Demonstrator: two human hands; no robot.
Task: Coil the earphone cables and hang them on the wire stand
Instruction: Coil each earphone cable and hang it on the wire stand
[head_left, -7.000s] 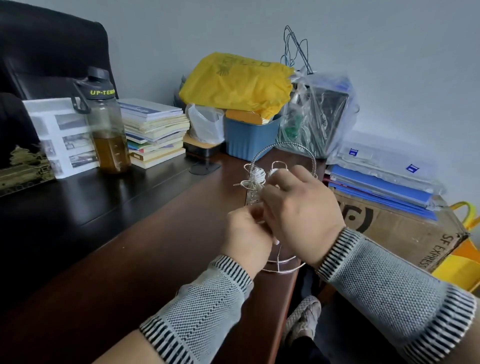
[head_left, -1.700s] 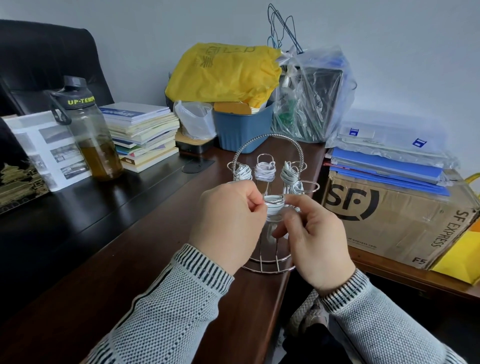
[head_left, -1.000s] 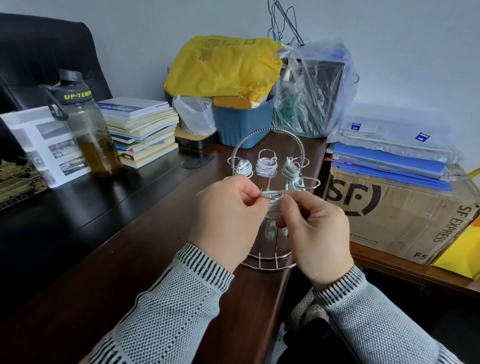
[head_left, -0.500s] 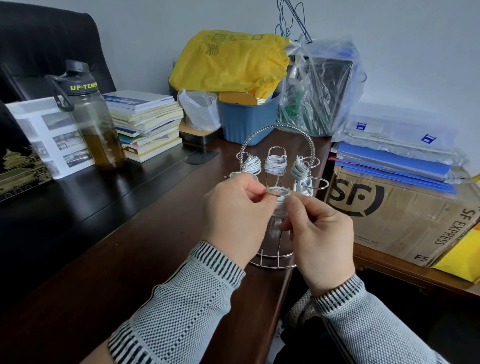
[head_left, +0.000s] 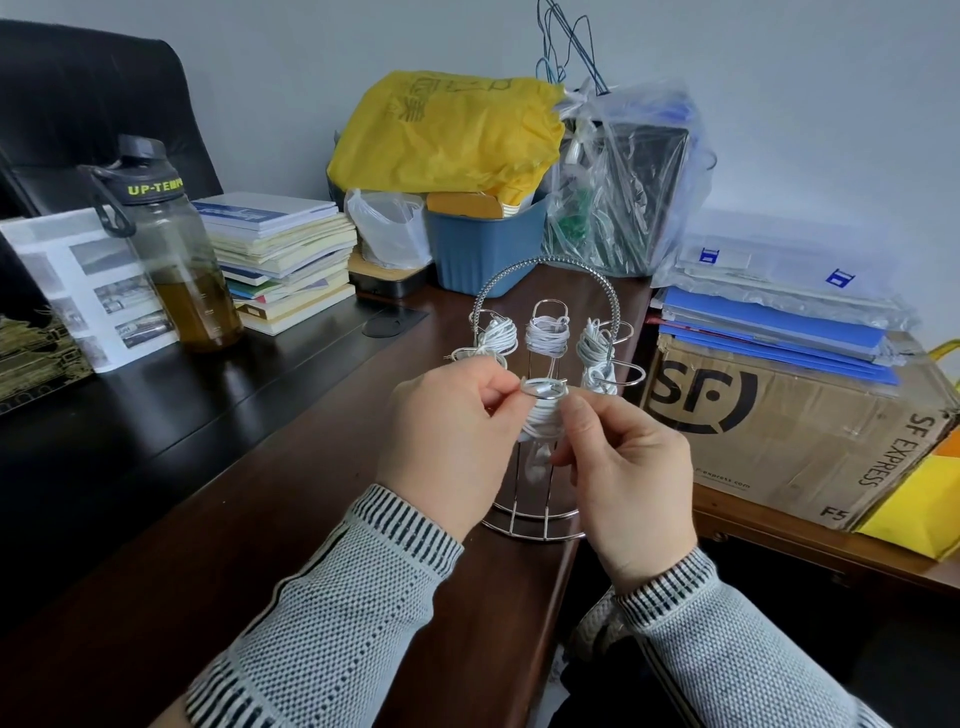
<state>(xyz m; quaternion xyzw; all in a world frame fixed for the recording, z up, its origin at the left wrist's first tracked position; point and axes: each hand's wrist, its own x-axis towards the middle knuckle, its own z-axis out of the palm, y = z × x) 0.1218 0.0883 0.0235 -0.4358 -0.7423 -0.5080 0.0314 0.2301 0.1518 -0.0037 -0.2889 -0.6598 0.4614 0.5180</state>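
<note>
Pinching a white coiled earphone cable (head_left: 540, 420) at the near ring of the silver wire stand (head_left: 546, 306), left hand (head_left: 451, 441) and right hand (head_left: 626, 483) fingertips steady it, seemingly for hooking.

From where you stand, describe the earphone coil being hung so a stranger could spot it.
Find the wire stand at the brown desk's edge. Its front ring carries a white coil, pinched between both hands; the other coils hang untouched behind.
</note>
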